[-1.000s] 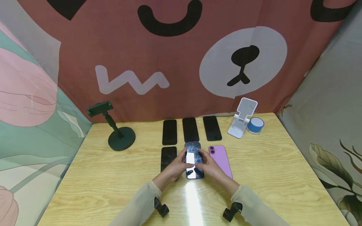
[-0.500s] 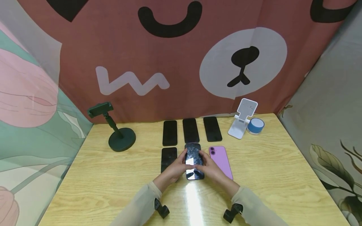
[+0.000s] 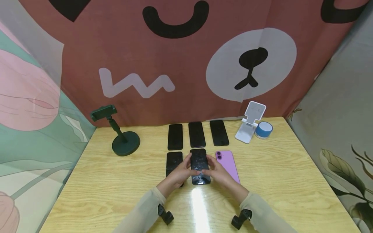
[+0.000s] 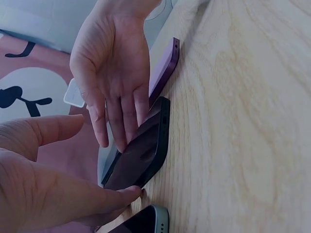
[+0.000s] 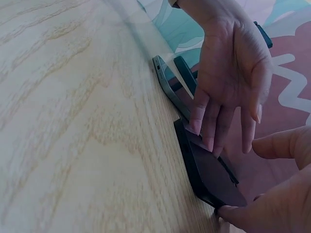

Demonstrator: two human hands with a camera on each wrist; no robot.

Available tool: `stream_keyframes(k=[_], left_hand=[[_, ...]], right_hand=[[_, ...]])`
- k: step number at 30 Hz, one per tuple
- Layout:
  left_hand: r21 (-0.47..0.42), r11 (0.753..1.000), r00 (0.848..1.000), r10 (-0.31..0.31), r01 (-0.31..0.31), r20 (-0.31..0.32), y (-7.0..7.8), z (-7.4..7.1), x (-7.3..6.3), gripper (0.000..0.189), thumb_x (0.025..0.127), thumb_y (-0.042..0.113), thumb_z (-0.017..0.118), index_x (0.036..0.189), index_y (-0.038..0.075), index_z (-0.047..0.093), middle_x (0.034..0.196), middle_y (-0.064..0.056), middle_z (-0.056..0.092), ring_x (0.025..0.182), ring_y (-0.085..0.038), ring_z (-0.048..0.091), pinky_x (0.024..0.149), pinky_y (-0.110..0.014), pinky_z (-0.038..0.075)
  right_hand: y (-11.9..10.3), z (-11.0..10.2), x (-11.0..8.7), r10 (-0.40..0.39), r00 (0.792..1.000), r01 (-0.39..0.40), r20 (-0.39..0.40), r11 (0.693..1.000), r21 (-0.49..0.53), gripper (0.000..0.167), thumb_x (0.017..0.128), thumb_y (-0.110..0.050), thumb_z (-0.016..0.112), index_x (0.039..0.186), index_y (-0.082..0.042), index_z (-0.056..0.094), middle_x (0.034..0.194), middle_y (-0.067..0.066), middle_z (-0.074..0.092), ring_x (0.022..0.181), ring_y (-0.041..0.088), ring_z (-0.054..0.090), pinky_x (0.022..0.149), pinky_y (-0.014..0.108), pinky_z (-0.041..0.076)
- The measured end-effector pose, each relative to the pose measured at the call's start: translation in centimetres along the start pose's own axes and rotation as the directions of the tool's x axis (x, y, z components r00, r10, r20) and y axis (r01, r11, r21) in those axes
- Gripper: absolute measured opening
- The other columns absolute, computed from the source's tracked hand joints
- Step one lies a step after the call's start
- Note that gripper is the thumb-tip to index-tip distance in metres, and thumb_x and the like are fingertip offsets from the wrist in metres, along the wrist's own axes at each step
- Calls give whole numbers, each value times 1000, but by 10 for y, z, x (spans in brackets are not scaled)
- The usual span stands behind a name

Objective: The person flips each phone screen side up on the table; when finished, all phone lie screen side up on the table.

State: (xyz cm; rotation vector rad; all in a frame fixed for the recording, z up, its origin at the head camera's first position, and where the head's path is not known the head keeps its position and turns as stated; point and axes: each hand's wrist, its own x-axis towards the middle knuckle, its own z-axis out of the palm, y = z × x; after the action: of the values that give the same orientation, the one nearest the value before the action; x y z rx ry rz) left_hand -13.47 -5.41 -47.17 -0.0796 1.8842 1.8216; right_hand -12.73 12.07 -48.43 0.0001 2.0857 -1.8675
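Observation:
A black smartphone point(image 3: 199, 160) lies screen up at the middle of the front row, between my two hands. My left hand point(image 3: 180, 173) is at its left side, the fingertips against the edge and the thumb raised over the screen. On the opposite side, my right hand point(image 3: 216, 173) touches the other edge with nearly straight fingers. The left wrist view shows the phone point(image 4: 138, 158) low on the wood, both thumbs off its glass. Under my left hand is another dark phone point(image 3: 174, 159), partly hidden. A purple phone point(image 3: 228, 163), back up, is partly covered by my right wrist.
Behind the hands, three black phones point(image 3: 175, 137) form a back row on the wooden table point(image 3: 116, 184). A dark green phone stand point(image 3: 125, 143) is at the left. To the right are a white folding stand point(image 3: 249, 124) and a blue-and-white round item point(image 3: 263, 130).
The middle phone has tipped flatter, and the bright reflection on its screen has gone. Both hands have stayed at its sides, with the right fingers slightly farther out.

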Motion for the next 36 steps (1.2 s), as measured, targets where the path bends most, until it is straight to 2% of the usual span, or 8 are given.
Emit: stream_keyframes(k=[5, 10, 14, 20, 23, 28, 36], left_hand=[[7, 1000, 1000, -4, 4, 4, 0, -2, 0, 93, 79, -6, 67, 152, 10, 12, 153, -25, 17, 140, -40, 17, 111, -53, 18], [16, 1000, 1000, 17, -17, -17, 0, -3, 0, 89, 80, -6, 66, 152, 9, 15, 150, -26, 23, 137, -40, 24, 108, -52, 25], [18, 999, 999, 27, -26, -42, 1, -3, 0, 86, 80, -5, 66, 151, 8, 19, 148, -27, 27, 135, -41, 28, 106, -51, 30], [64, 997, 993, 40, -33, -110, 7, 2, 2, 80, 80, -1, 67, 149, 8, 27, 146, -27, 30, 134, -42, 29, 106, -51, 31], [73, 996, 990, 56, -47, -128, 13, 6, 5, 76, 82, 2, 67, 148, 8, 29, 145, -24, 32, 134, -40, 30, 106, -50, 31], [48, 997, 992, 63, -58, -112, 25, 17, 13, 74, 84, 1, 65, 148, 8, 30, 143, -23, 36, 133, -37, 34, 105, -47, 35], [-23, 995, 992, 93, -96, -90, 35, 43, 31, 74, 80, -4, 65, 145, 3, 32, 139, -27, 39, 130, -39, 37, 104, -43, 37]], right_hand=[[-1, -3, -1, -3, 1000, 3, 12, 1000, 26, 71, 83, 3, 60, 144, 8, 25, 146, 31, 27, 136, 45, 24, 108, 53, 24], [0, -5, 1, -3, 1000, 3, -3, 999, 33, 66, 84, 4, 59, 143, 7, 29, 146, 29, 30, 136, 43, 26, 108, 52, 24], [1, -7, 1, -23, 1000, 24, -10, 999, 43, 63, 85, 5, 57, 142, 7, 31, 144, 29, 33, 134, 43, 30, 107, 53, 27], [-3, -17, 0, -64, 998, 64, -4, 994, 85, 62, 87, 6, 54, 142, 9, 28, 141, 32, 35, 132, 44, 33, 106, 51, 30], [-7, -24, 0, -77, 997, 76, -1, 990, 120, 60, 89, 6, 51, 142, 11, 26, 141, 33, 35, 131, 44, 34, 106, 45, 34], [-13, -36, 0, -60, 998, 61, -10, 987, 146, 59, 90, 4, 50, 143, 10, 24, 139, 33, 36, 129, 44, 37, 98, 30, 42], [-19, -62, 0, -75, 996, 78, -41, 993, 92, 56, 91, 2, 51, 142, 10, 27, 139, 34, 37, 128, 42, 39, 88, 18, 44]])
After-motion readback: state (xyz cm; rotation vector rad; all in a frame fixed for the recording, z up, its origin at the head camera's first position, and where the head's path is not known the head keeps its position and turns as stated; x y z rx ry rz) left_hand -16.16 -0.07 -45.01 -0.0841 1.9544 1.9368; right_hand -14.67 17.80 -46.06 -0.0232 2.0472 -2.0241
